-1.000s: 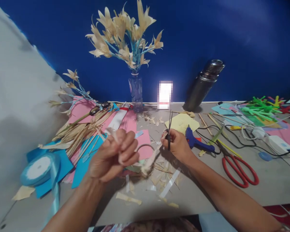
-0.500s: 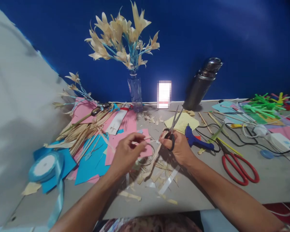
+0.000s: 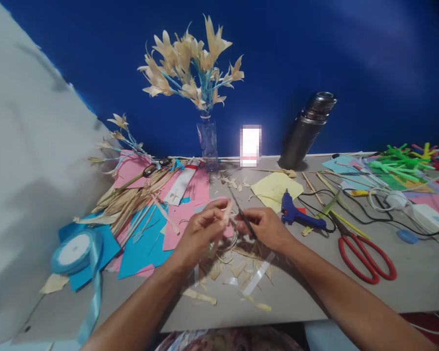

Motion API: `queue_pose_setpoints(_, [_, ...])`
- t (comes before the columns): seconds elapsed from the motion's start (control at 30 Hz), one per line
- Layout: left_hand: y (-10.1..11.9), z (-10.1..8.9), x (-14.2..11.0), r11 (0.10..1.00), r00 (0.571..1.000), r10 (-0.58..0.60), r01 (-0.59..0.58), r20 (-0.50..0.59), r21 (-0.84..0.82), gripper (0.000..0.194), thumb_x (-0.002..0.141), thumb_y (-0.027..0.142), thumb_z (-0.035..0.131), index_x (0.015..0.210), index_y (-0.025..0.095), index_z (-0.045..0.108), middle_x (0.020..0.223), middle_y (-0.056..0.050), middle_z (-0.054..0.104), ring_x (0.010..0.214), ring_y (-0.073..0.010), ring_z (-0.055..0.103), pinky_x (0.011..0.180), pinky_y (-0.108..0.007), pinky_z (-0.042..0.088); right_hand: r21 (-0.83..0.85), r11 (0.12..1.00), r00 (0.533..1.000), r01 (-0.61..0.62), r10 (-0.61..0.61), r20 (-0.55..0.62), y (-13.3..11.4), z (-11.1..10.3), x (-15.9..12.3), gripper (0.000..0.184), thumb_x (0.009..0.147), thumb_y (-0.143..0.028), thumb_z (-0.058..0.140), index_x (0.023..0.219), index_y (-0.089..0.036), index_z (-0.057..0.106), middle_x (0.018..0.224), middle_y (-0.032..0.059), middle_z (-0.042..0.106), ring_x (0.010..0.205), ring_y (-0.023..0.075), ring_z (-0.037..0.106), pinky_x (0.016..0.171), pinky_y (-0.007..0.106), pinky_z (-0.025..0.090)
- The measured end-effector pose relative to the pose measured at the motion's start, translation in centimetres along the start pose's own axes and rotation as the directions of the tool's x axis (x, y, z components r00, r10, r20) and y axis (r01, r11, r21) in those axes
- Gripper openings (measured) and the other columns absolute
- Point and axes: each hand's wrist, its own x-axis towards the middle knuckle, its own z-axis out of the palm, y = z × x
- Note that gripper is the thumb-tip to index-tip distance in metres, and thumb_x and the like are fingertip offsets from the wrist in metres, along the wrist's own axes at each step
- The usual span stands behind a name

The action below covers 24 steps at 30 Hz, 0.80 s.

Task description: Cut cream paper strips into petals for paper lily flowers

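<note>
Between the fingers of my left hand (image 3: 204,228) is a pale strip of dried husk (image 3: 228,210), its tip pointing up. My right hand (image 3: 267,226) is closed on a pair of dark-handled scissors (image 3: 246,220), the blades angled up and left beside the strip. Whether the blades touch the strip I cannot tell. Beneath both hands lie husk scraps (image 3: 237,268) and a clear plastic-like strip (image 3: 259,274). A pink paper sheet (image 3: 175,226) lies by my left hand, and a blue glue gun (image 3: 296,212) rests to the right of my right hand.
Husk flowers (image 3: 190,63) stand in a clear bottle (image 3: 209,146) at the back, left of a dark flask (image 3: 303,134). A blue ribbon roll (image 3: 73,251) and dried husk strips (image 3: 135,200) lie left. Red-handled scissors (image 3: 368,256) and cables (image 3: 373,219) lie right.
The husk strip has passed from my right hand to my left, which now pinches it upright. The scissors have turned to lean left, their blades closer together.
</note>
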Motion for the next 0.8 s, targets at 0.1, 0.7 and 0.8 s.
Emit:
queue_pose_setpoints(0.1, [-0.4, 0.2, -0.4, 0.998, 0.985, -0.010, 0.020, 0.171, -0.056, 0.014, 0.077, 0.028, 0.075, 0.073, 0.015, 0.071, 0.109, -0.011, 0.069, 0.096, -0.0231, 0.065, 0.080, -0.032, 0.051, 0.180, 0.978, 0.961, -0.105, 0.053, 0.270, -0.1, 0.9, -0.7, 0.041, 0.071, -0.054, 0.077, 0.070, -0.013, 0.072, 0.059, -0.0019, 0.057, 0.054, 0.0128, 0.051, 0.051, 0.024, 0.038])
queue_pose_setpoints(0.7, [-0.9, -0.4, 0.6, 0.997, 0.934, 0.076, -0.083, -0.349, -0.006, 0.018, 0.079, 0.026, 0.067, 0.065, 0.017, 0.060, 0.056, 0.002, 0.058, 0.050, -0.0091, 0.051, 0.049, -0.020, 0.043, -0.289, 0.957, 0.999, 0.033, -0.023, 0.035, 0.7, 0.6, 0.1, 0.019, 0.086, -0.031, 0.062, 0.082, -0.018, 0.076, 0.074, 0.0040, 0.071, 0.067, 0.0187, 0.061, 0.061, 0.029, 0.041])
queue_pose_setpoints(0.8, [-0.6, -0.5, 0.6, 0.996, 0.925, 0.070, -0.048, -0.374, 0.069, 0.021, 0.081, 0.029, 0.064, 0.065, 0.018, 0.056, 0.048, 0.004, 0.053, 0.043, -0.0076, 0.044, 0.043, -0.018, 0.037, -0.663, 0.742, 0.995, 0.098, -0.065, 0.073, 0.9, 0.6, -0.1, 0.016, 0.088, -0.027, 0.060, 0.087, -0.020, 0.075, 0.083, 0.0069, 0.074, 0.078, 0.0237, 0.066, 0.069, 0.032, 0.042])
